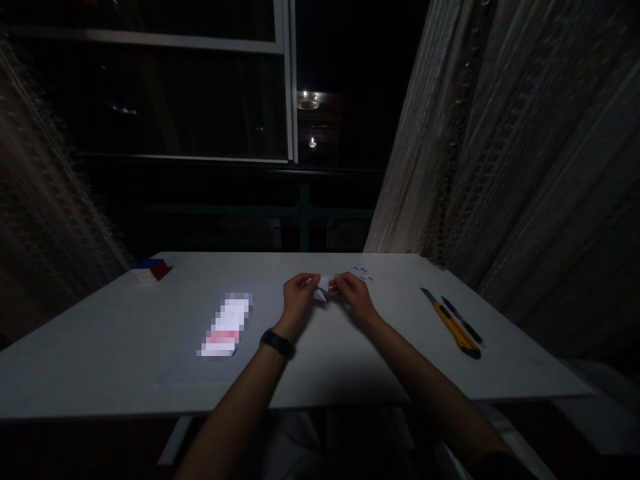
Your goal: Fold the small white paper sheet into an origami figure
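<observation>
Just above the middle of the white table, a small piece of white paper (323,287) is pinched between my two hands. My left hand (299,293), with a dark band on its wrist, grips the paper's left side. The paper's right side is held in the fingers of my right hand (354,293). A dark mark or fold shows on the paper, too dim to make out. Beyond my right hand lie small white paper pieces (364,273) with dark marks.
A lit phone (227,327) with a blurred screen lies left on the white table (345,373). On the right are a yellow utility knife (453,327), blade out, and a dark pen (463,321). A blue, red and white block (153,270) sits far left. Curtains (415,133) flank the window.
</observation>
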A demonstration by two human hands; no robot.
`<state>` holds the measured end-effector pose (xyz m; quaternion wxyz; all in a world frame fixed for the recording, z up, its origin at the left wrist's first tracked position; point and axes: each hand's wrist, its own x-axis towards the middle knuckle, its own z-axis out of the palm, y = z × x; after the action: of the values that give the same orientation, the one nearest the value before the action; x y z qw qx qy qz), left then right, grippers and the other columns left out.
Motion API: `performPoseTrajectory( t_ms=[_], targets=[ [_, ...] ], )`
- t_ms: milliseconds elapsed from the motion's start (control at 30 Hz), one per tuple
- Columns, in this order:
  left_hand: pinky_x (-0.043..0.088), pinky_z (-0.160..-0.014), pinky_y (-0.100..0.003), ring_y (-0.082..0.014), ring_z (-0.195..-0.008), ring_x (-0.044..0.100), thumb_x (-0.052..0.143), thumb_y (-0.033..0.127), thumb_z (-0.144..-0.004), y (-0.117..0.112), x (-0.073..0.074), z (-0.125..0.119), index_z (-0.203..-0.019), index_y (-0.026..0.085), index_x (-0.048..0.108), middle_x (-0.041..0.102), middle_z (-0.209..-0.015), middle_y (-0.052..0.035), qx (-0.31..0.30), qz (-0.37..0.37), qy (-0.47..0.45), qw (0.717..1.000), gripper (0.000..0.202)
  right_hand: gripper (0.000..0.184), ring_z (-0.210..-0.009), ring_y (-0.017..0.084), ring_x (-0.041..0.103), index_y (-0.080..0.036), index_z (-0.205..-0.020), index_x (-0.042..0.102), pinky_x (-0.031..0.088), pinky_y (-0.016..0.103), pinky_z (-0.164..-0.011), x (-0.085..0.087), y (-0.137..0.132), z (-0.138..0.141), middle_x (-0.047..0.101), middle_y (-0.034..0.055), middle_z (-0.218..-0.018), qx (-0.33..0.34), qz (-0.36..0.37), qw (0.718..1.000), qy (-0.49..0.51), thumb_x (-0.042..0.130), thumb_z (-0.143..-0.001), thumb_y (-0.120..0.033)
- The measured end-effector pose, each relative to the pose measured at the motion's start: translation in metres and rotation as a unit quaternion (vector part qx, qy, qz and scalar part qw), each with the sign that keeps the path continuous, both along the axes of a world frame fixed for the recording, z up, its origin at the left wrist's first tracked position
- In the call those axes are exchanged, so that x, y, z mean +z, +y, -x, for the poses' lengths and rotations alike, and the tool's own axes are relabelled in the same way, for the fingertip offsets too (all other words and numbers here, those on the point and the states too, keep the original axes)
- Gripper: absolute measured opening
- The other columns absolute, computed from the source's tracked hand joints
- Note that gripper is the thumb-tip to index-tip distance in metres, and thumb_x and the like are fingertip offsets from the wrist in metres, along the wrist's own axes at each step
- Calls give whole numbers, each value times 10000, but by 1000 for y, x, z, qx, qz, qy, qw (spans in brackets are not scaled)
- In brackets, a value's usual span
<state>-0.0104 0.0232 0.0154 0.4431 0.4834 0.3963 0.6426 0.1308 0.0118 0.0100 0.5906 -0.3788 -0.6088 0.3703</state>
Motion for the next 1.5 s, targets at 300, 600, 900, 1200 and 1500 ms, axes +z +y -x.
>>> performPoseTrajectory(
  t_ms=[300,600,900,1200,1500],
  targets=[
    [434,-620,-255,-144,-642,570,746,290,-557,-1,-2,-4,-706,138,699,661,-681,-53,-26,-19,28,999,217,228,-684,176,568,-206,-725,549,470,317,-665,-6,0,4,591,19,-711,-111,-34,991,-71,653,-656,-397],
    [467,-677,-291,-183,-687,604,747,277,-544,-3,0,-5,-675,146,707,681,-693,-63,-76,-15,43,996,189,224,-761,192,571,-217,-823,616,458,332,-734,0,1,0,624,28,-774,-137,-51,989,-34,659,-650,-351],
    [458,-638,-280,-176,-655,602,713,293,-597,-4,0,-5,-688,128,705,680,-685,-72,-106,-20,83,991,188,212,-663,200,588,-194,-682,671,470,346,-667,-1,6,-5,662,43,-683,-145,-28,989,-29,700,-603,-388],
    [442,-549,-263,-165,-574,594,785,278,-499,-7,0,-6,-691,107,685,667,-630,-73,-136,38,76,987,276,155,-613,212,611,-197,-616,695,467,336,-604,2,7,-8,678,48,-624,-95,-6,995,-23,714,-585,-347],
    [450,-579,-255,-163,-603,600,765,305,-536,-6,5,-2,-680,108,678,668,-646,-64,-53,21,28,998,259,188,-661,229,637,-185,-710,719,485,351,-644,7,5,-13,704,61,-700,-67,5,997,-30,733,-550,-282]
  ],
)
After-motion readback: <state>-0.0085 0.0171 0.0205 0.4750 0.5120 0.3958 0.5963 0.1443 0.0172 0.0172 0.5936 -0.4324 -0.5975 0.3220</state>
